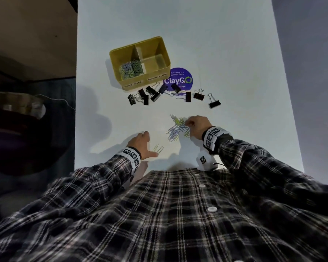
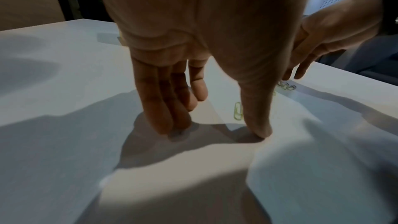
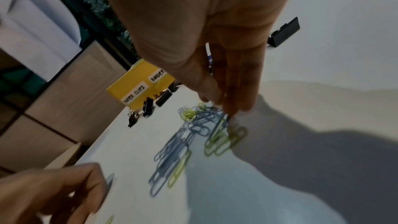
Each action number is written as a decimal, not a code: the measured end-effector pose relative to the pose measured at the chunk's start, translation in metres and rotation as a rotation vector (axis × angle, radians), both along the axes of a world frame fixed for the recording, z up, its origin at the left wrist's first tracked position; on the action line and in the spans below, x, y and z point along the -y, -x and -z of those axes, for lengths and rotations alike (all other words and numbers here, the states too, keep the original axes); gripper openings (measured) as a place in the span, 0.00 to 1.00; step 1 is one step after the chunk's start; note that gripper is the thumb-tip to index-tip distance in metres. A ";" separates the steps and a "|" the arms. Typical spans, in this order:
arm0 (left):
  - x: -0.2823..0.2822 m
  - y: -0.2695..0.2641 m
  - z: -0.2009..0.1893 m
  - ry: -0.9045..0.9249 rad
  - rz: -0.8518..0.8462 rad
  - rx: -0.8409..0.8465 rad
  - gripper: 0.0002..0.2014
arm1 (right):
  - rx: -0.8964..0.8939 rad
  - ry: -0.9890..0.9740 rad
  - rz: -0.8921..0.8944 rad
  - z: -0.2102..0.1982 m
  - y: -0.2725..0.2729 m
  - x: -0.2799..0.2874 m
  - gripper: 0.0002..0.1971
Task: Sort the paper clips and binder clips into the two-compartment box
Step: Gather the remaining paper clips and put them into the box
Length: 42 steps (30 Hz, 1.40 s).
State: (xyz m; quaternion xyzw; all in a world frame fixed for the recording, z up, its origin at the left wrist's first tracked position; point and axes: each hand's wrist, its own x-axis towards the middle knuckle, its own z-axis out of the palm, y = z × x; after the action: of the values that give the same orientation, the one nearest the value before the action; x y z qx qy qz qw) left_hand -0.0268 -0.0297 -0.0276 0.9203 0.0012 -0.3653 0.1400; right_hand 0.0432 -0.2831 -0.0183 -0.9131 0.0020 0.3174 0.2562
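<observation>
Plaid shirt (image 1: 178, 214) fills the bottom of the head view, its sleeves running out to both hands on the white table (image 1: 235, 53). Taking the yellow box (image 1: 140, 63) as the landmark: it stands well beyond the hands, with a heap of paper clips (image 1: 131, 68) in its left compartment and its right compartment bare. Black binder clips (image 1: 153, 95) lie scattered just in front of the box and off to its right, some on a purple round sticker (image 1: 180, 78) that touches the box's front right corner.

Nearer the person than the binder clips lies a loose pile of blue and green paper clips (image 1: 176, 129). At this pile's right edge the right hand (image 1: 199, 125) has its fingers bent down onto the clips; whether it has hold of any cannot be told.

Left of the pile, the left hand (image 1: 140, 144) rests with straight fingers and thumb tip on the table, holding nothing. Two stray paper clips (image 1: 158, 148) lie beside its thumb.
</observation>
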 end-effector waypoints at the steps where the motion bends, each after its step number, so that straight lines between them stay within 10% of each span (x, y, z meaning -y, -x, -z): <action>1: 0.000 0.000 0.001 0.021 -0.012 -0.008 0.30 | 0.021 0.009 0.051 -0.001 -0.004 -0.001 0.18; 13: 0.048 -0.038 -0.001 0.280 0.058 0.172 0.03 | -0.046 0.049 -0.149 -0.001 -0.002 -0.012 0.30; 16: 0.049 -0.051 -0.003 0.304 0.130 0.347 0.20 | -0.014 0.078 -0.131 -0.001 0.000 0.009 0.30; 21: 0.057 -0.062 -0.002 0.124 0.413 0.155 0.52 | -0.019 0.179 -0.367 0.000 0.011 0.020 0.38; 30: 0.052 -0.038 0.012 0.157 0.379 0.273 0.17 | 0.072 0.125 -0.385 0.012 0.016 -0.005 0.29; 42: 0.043 -0.048 0.012 0.192 0.332 0.242 0.14 | 0.145 0.121 -0.534 0.010 0.010 -0.011 0.23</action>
State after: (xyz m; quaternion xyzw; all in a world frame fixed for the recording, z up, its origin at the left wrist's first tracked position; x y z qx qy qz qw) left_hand 0.0209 -0.0727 -0.0400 0.9275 -0.2017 -0.2686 0.1643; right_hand 0.0335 -0.2721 -0.0285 -0.9152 -0.2382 0.3066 0.1077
